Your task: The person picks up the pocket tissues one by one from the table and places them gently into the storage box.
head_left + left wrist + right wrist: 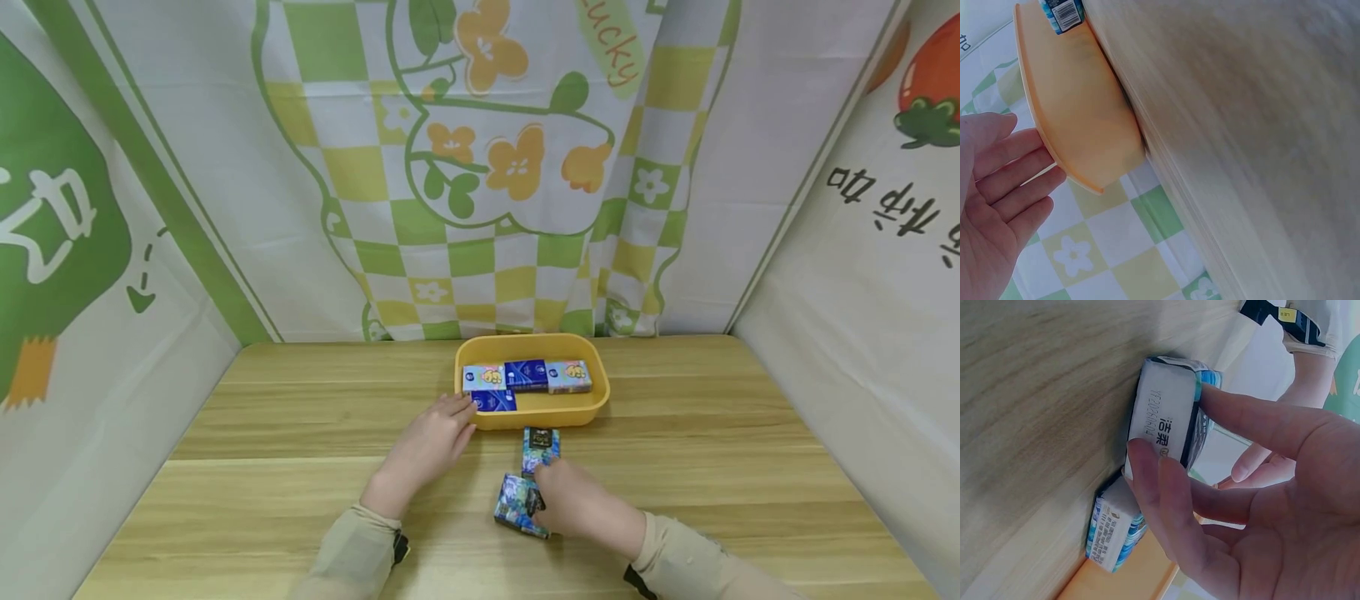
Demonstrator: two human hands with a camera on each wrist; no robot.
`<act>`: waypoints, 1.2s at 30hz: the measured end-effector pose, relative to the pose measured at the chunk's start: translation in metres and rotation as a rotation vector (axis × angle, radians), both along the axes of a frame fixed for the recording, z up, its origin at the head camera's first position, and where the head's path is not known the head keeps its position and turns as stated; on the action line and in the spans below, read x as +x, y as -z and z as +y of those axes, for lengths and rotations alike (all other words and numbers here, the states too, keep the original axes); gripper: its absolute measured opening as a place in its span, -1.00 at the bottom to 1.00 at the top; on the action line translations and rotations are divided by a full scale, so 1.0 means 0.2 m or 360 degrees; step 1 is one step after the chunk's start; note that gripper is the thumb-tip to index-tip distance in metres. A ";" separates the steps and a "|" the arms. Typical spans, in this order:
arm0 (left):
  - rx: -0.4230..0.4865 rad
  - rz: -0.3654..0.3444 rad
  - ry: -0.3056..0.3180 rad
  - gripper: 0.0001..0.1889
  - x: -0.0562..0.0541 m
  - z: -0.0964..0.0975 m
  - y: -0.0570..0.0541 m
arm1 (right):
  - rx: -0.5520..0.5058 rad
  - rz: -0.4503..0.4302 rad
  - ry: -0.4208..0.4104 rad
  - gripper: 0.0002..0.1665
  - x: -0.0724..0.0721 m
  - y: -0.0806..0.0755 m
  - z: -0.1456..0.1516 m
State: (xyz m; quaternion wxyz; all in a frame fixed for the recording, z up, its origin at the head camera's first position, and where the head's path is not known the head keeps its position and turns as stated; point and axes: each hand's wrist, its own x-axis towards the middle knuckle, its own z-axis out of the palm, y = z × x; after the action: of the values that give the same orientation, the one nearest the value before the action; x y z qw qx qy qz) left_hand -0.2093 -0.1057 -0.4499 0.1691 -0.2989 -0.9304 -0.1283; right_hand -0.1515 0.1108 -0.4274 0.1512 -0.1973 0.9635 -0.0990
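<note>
Left grip [431, 437], fingers extended, touches yellow tray [547, 419] at the rim, perhaps steadying it. Right grip [581, 504] pinches nearer blue pack [513, 500] on desk [262, 475], apparently slim enough to span.

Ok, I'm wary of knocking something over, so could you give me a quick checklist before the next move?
1. Right grip touching near pack: ok, thumb and fingertips are against it.
2. Near pack held firmly: cannot tell.
3. Space ahead of near pack: not ok, far pack lies between it and tray.
4. Near pack apart from far pack: cannot tell, the right grip hides part of where they meet.
5. Left grip at tray: ok, touching the rim near its front left corner.
6. Bare floor in tray: ok, towards the front right.
</note>
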 end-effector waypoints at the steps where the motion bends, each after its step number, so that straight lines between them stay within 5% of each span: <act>1: 0.0006 0.0001 0.0003 -0.64 0.00 0.00 0.00 | 0.0004 0.0000 0.0008 -0.34 0.00 0.00 0.00; 8: 0.0014 -0.0002 0.0012 -0.65 0.00 0.00 0.00 | 0.0042 0.0043 0.0010 -0.44 0.01 0.00 0.00; 15: 0.0003 0.0000 0.0013 -0.65 0.00 0.00 0.00 | 0.0035 0.0047 0.0005 -0.27 0.02 0.00 0.00; 25: 0.0006 0.0007 0.0008 -0.65 0.00 0.00 0.00 | -0.0329 -0.0076 -0.0053 -0.51 -0.01 0.01 0.05; 36: -0.0036 0.0011 -0.0016 -0.64 0.00 0.00 0.00 | -0.0412 -0.0131 -0.0090 -0.62 -0.03 0.01 0.07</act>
State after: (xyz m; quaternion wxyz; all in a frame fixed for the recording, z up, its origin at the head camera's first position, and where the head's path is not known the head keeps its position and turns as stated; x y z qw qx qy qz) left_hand -0.2094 -0.1055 -0.4500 0.1695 -0.2967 -0.9326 -0.1158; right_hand -0.1578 0.1253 -0.4290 0.1666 -0.2381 0.9297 -0.2264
